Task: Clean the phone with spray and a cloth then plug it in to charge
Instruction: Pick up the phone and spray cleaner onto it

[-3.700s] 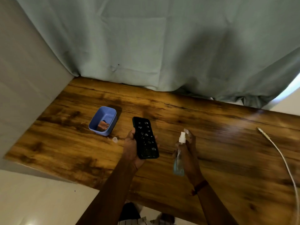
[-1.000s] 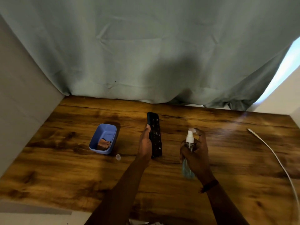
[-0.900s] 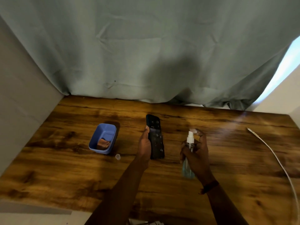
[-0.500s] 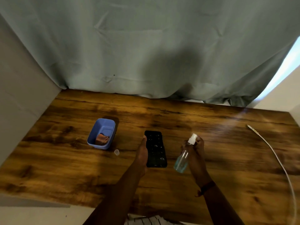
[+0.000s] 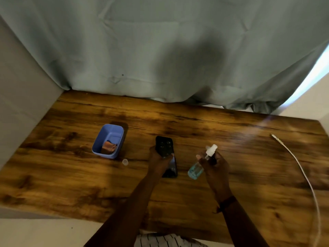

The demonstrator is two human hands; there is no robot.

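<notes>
Half the phone [image 5: 164, 148] under fingers [image 5: 161, 162]

Dim, soft, daylight from right

dark wood-grain table [image 5: 71, 175] pushed against grey-green curtain [image 5: 160, 50], plain pale wall [image 5: 21, 104] on left, daylight leaking past curtain edge at right, pale floor below
</notes>
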